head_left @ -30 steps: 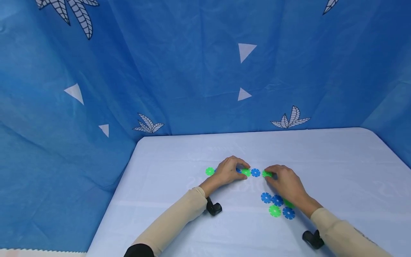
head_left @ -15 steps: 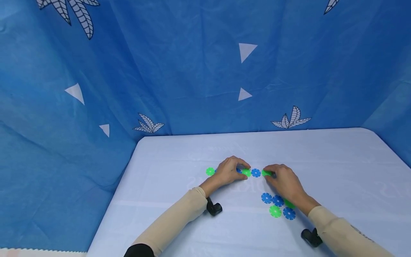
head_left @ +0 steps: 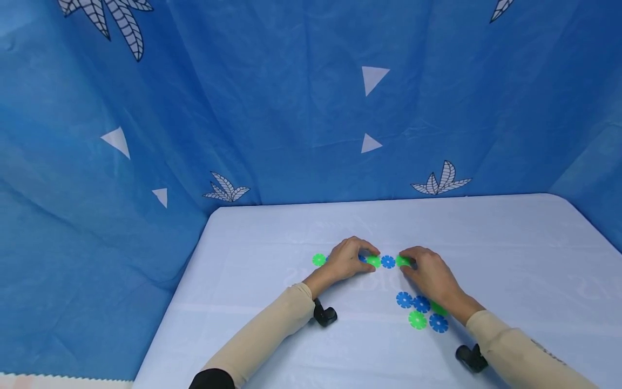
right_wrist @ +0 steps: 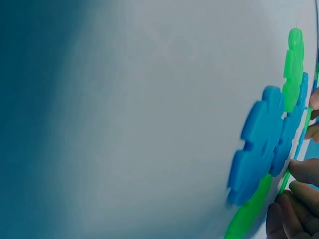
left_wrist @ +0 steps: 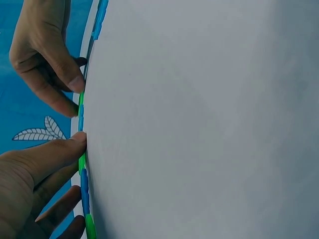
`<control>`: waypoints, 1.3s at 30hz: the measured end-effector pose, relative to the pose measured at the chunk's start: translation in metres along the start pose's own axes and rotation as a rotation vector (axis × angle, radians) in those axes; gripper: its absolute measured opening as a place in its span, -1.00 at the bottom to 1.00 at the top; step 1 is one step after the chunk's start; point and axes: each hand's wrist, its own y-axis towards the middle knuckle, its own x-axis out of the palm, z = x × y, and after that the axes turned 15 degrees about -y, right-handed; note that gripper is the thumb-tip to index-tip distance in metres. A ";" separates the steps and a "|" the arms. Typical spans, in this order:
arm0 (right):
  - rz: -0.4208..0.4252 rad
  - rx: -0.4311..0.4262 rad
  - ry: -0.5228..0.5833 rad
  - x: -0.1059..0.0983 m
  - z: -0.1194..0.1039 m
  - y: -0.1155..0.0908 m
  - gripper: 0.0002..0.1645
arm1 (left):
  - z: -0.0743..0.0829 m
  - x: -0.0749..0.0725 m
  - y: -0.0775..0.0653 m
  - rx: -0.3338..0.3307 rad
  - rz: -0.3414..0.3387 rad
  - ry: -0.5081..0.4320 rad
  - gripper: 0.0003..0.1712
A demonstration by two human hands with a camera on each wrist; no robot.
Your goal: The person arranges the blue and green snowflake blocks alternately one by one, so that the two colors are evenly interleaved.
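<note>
In the head view a row of flat, notched plastic discs lies across the table. My left hand [head_left: 346, 256] holds a green disc [head_left: 373, 261] in that row between thumb and forefinger. Just to its right lies a blue disc [head_left: 387, 262]. At the right end my right hand [head_left: 430, 273] pinches another green disc [head_left: 403, 261], close beside the blue one; whether they touch I cannot tell. A green disc [head_left: 318, 260] shows at the row's left end, and my left hand partly hides the discs between. The left wrist view shows the row edge-on, both hands [left_wrist: 47, 64] at it.
Nearer me lies a loose group of discs, among them a blue disc [head_left: 404, 300] and a green disc [head_left: 417, 320]; my right wrist partly covers one green disc [head_left: 438, 308]. The white table [head_left: 272, 232] backs onto a blue patterned cloth [head_left: 301, 108].
My right hand has moved slightly left with its green disc, nearer the blue disc, and more of the green disc shows. My left hand stays in place.
</note>
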 end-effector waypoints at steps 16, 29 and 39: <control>-0.010 0.054 0.011 -0.005 0.008 -0.012 -0.50 | -0.003 0.001 -0.001 0.015 0.004 0.003 -0.63; 0.008 0.034 0.012 -0.009 0.019 -0.035 -0.53 | -0.002 0.002 -0.001 0.011 0.014 0.020 -0.63; -0.030 -0.054 0.054 -0.011 0.018 -0.059 -0.54 | -0.001 0.003 -0.001 0.020 0.015 0.025 -0.62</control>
